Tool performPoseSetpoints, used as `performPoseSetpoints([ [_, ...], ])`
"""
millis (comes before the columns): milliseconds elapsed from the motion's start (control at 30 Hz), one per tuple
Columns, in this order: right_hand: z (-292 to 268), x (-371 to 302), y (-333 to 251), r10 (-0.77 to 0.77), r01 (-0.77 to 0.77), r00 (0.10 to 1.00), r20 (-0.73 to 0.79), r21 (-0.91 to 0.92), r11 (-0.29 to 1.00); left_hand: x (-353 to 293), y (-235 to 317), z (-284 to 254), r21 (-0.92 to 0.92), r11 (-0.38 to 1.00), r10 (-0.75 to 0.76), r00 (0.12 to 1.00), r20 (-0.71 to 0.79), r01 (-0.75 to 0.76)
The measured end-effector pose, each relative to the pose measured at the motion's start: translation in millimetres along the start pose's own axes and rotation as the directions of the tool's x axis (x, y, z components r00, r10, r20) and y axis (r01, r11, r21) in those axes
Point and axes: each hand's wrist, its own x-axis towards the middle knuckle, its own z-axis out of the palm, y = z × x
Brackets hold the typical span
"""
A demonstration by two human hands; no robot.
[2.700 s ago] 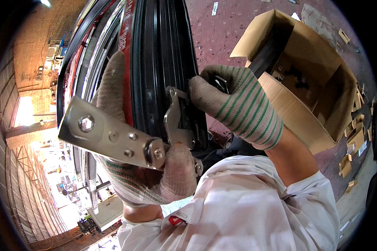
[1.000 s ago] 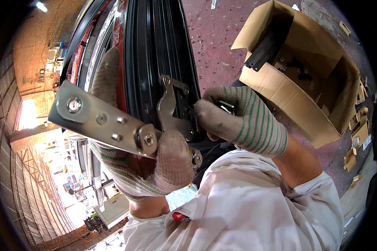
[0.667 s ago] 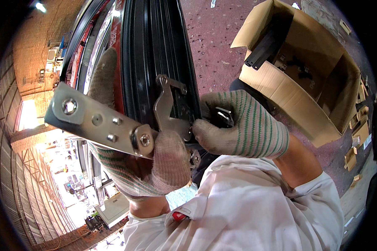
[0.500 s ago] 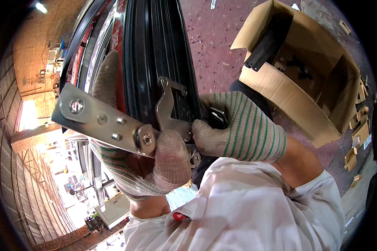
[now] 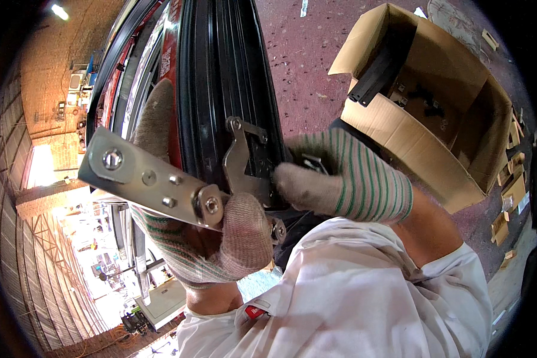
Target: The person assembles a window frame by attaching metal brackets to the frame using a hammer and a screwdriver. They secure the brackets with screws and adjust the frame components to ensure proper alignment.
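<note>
My left hand (image 5: 238, 241), in a knit glove with green stripes, is closed on a silvery metal hinge (image 5: 152, 182). The hinge has a broad flat arm with riveted joints; its curved link (image 5: 237, 158) lies against a long black profile (image 5: 215, 77). The left thumb presses near a pivot, and one gloved finger stretches up along the profile's red side (image 5: 168, 65). At the profile's right edge, my right hand (image 5: 352, 176), gloved alike, has its fingers curled around a small dark piece with a shiny edge (image 5: 315, 163). The glove hides most of that piece.
An opened cardboard box (image 5: 417, 143) stands on the reddish floor (image 5: 304, 71) to the right, with long black bars (image 5: 385, 65) and small black parts inside. Small cardboard pieces (image 5: 500, 227) lie beyond it. More framed panels (image 5: 116, 89) stand left of the profile.
My right hand has shifted slightly right, and its thumb has come away from the hinge's lower end. Less of the dark piece shows in it. My left hand keeps its hold on the hinge.
</note>
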Motion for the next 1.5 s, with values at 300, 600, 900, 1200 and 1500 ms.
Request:
performPoseSetpoints([
  [300,-18,36,-16,-0.205,0.186,0.97,-0.135,-0.139,0.973,0,-10,-8,0.035,0.999,0.01,1.0,-0.011,-0.009],
  [600,-25,39,-25,-0.132,0.1,0.985,-0.109,-0.255,0.962,7,-14,-7,0.084,0.996,0.014,1.0,-0.023,-0.012],
  [900,-34,32,-28,-0.147,0.141,0.989,-0.002,-0.262,0.955,14,1,10,0.042,0.998,0.036,0.999,0.014,-0.037],
  [1200,-22,22,-19,-0.083,0.076,0.996,-0.014,-0.258,0.963,18,4,17,0.033,0.999,0.041,0.999,0.024,-0.042],
  [1500,-14,15,-8,-0.12,0.123,0.992,0.027,-0.135,0.983,20,14,20,0.033,0.998,0.052,0.998,0.034,-0.053],
])
